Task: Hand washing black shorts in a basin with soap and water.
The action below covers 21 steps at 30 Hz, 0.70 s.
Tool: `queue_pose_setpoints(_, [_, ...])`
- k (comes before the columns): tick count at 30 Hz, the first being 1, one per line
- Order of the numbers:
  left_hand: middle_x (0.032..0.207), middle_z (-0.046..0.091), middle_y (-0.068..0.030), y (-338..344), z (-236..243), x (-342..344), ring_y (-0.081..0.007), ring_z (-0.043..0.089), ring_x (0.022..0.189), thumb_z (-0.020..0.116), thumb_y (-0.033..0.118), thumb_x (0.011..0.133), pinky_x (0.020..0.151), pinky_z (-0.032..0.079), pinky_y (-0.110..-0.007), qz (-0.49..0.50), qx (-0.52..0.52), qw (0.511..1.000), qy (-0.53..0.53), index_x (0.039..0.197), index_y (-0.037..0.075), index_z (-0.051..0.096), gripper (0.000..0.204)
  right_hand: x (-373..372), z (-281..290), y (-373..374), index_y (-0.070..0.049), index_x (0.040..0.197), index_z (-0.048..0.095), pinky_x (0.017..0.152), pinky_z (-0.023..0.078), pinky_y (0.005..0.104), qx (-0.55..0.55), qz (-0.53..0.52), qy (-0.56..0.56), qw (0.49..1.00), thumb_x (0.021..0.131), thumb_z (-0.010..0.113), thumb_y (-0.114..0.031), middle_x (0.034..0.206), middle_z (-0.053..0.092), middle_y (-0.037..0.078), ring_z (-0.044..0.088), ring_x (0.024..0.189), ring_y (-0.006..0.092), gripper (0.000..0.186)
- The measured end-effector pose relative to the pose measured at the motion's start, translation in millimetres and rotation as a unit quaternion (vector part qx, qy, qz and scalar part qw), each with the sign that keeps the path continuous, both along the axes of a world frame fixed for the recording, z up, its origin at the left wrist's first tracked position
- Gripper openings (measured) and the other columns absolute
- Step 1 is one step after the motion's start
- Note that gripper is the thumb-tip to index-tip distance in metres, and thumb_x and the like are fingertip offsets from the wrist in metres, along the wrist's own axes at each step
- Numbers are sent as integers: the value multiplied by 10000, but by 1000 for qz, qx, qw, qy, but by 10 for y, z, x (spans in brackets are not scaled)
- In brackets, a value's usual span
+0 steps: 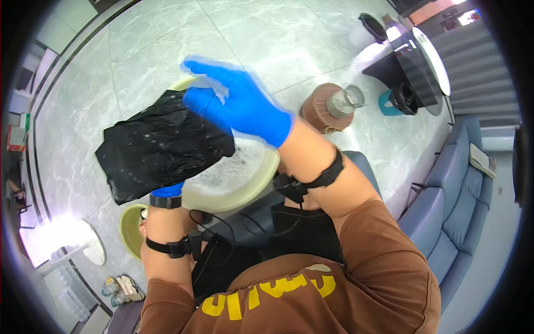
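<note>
A wet black cloth (161,142), dotted with foam flecks, is held up over a pale yellow-green basin (261,181) of sudsy grey water. My left hand (168,191), in a blue glove, supports the cloth from beneath. Its fingers are hidden under the fabric. Above the cloth's upper right edge is my right hand (239,103), also blue-gloved and slightly blurred, its fingers spread and nothing gripped in them. Whether its lower fingers touch the fabric I cannot tell.
A smaller yellow-green basin (130,231) stands by my left forearm. To the right a brown round stool (314,106) bears a grey-green jug (345,100). Farther off are a teal bin (392,104) with a black liner and a blue sofa (445,222). Black cables (250,222) hang near my lap.
</note>
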<state>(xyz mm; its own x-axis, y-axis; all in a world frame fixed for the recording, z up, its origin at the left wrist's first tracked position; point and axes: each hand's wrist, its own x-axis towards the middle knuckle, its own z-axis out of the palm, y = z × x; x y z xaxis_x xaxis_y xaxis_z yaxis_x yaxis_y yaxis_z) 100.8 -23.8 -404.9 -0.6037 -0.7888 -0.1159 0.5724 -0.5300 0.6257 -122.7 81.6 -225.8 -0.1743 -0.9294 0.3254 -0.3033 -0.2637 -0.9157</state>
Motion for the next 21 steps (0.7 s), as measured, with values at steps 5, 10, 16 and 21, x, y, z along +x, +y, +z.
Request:
queue_pose_setpoints(5, [1608, 347, -125, -207, -296, 214, -324, 335, 1457, 328, 549, 1056, 1220, 252, -474, -111, -77, 979, 155, 1564, 124, 308, 662, -1645, 317, 615, 19, 1315, 567, 973, 502, 368, -66, -109, -235, 964, 1056, 479, -383, 1282, 645, 228, 659, 1135, 323, 486])
queue_pose_setpoints(10, [1610, 342, -127, 52, 225, 160, -340, 338, 1452, 327, 572, 1048, 1217, 257, -480, 57, 59, 997, 8, 1562, 125, 314, 680, -3003, -543, 1775, -7, 1233, 590, 876, 511, 362, 9, -357, -435, 827, 1005, 577, -389, 1142, 677, 192, 655, 978, 294, 445])
queue_pose_setpoints(16, [1612, 337, -126, 99, 45, 682, -339, 334, 1454, 324, 570, 1050, 1217, 255, -477, 73, 37, 996, -23, 1562, 122, 312, 681, -3899, -2248, 2605, -35, 965, 602, 456, 428, 338, 230, -610, -284, 703, 951, 623, -276, 731, 648, 138, 604, 578, 217, 243])
queue_pose_setpoints(21, [1614, 333, -126, 179, -238, 588, -338, 330, 1455, 322, 568, 1050, 1218, 254, -475, 64, 48, 996, -25, 1563, 120, 310, 681, -4814, -2819, 3432, -26, 890, 752, 713, 533, 426, 453, -448, 497, 589, 846, 704, -252, 833, 749, 154, 724, 768, 292, 235])
